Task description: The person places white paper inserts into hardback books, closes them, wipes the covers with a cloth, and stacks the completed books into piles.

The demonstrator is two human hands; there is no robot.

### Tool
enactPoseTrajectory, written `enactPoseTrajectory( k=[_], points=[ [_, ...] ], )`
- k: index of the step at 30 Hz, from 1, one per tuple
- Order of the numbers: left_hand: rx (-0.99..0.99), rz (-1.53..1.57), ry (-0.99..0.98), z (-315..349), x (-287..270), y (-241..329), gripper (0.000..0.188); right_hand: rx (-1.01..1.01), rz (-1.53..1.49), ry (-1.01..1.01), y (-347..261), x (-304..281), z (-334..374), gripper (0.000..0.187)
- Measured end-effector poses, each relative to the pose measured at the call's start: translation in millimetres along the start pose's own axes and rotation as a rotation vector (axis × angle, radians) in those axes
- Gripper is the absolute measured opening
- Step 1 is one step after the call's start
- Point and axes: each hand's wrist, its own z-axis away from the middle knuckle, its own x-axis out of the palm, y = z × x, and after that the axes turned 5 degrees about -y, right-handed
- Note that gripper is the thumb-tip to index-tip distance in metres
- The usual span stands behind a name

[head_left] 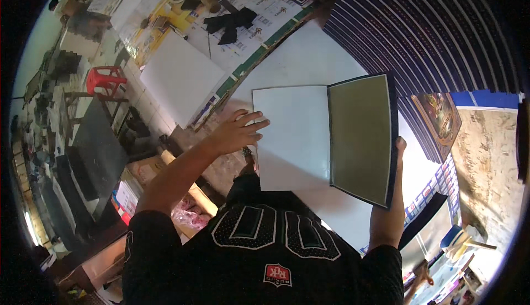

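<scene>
At frame centre, the left hand (238,132) lies open and flat on the white page (291,139) of an open book; the right hand (398,146) grips its dark cover (361,139) from behind.

Brown cardboard box (144,168) lower left; colourful rectangular poster (440,118) on the right wall.

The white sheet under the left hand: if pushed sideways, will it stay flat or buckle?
The white sheet looks thin and flat, so it is probably light and would likely slide easily on the smooth white table. Only the left hand pins its edge; unsupported, it would probably flex rather than stay stiff.
</scene>
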Motion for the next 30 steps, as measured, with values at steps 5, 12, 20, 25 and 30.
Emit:
enactPoseTrajectory(
  k=[5,12,20,25,30],
  points=[
    [-0.027,0.070,0.226,12.8,20.5,-6.1,0.021,0.003,0.036,-0.026,4.0,20.9,-1.8,0.081],
    [0.060,0.071,0.449,13.6,23.8,-24.7,0.020,0.062,0.388,0.046,21.3,78.7,0.2,0.089],
    [-0.027,0.104,0.631,15.7,62.1,-17.4,0.021,-0.011,1.458,0.077,116.4,179.1,-55.6,0.106],
    [-0.149,0.159,0.581,28.2,64.5,-5.3,0.022,0.043,1.864,0.200,173.7,194.1,-83.9,0.105],
    [-0.172,0.278,0.568,32.4,67.8,0.2,0.023,0.143,2.036,0.347,205.2,188.5,-100.1,0.104]
  ],
)
